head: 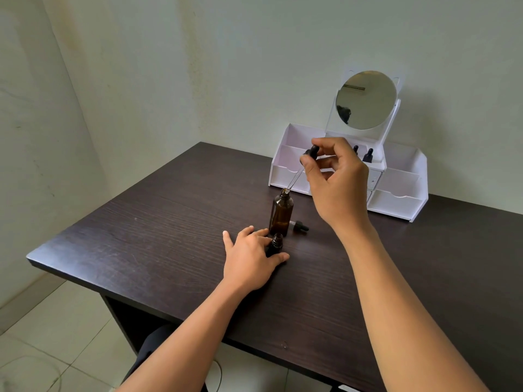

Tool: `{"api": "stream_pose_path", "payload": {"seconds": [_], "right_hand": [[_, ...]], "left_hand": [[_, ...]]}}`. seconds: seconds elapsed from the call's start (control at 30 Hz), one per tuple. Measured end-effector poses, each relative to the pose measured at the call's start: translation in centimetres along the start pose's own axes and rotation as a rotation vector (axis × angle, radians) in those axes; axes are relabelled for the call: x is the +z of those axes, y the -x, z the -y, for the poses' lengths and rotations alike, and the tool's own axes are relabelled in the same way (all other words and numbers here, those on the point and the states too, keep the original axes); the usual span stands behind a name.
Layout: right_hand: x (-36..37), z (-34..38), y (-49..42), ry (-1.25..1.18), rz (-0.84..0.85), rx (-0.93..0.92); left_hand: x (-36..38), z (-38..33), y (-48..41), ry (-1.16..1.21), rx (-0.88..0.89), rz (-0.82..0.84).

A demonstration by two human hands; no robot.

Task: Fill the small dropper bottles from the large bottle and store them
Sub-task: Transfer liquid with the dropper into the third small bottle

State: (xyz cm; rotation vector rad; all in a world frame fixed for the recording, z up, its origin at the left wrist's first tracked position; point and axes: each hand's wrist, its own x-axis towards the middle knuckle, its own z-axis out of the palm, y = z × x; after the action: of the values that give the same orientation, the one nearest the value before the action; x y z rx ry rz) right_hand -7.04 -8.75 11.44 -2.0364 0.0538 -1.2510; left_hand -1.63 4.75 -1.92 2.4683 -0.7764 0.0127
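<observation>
Fingers of my left hand (252, 256) curl round the small dropper bottle (275, 244), uncapped and upright on the desk (169, 236). At its 12 o'clock, just beside it, stands the large bottle (281, 213). A loose dropper cap (300, 227) lies at that bottle's 3 o'clock. My right hand (336, 179) pinches a dropper (313, 151), its glass tip at the large bottle's mouth. At 1 o'clock beyond I note an organizer (396, 199) holding two stored dropper bottles (368, 156) under its mirror (366, 99).
</observation>
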Motion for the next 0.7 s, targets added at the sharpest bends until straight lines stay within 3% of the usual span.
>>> {"api": "stream_pose_path", "payload": {"seconds": [0.3,0.57,0.7], "right_hand": [[1.1,-1.2,-0.5,0.038,0.057,-0.020],[1.8,-2.5,-0.9,0.205,0.284,0.045],[2.2,-3.0,-1.0,0.251,0.283,0.056]], "left_hand": [[-0.1,0.0,-0.1,-0.013,0.002,0.014],[0.0,-0.1,-0.2,-0.001,-0.003,0.022],[0.0,0.0,-0.2,0.003,-0.004,0.016]]}}
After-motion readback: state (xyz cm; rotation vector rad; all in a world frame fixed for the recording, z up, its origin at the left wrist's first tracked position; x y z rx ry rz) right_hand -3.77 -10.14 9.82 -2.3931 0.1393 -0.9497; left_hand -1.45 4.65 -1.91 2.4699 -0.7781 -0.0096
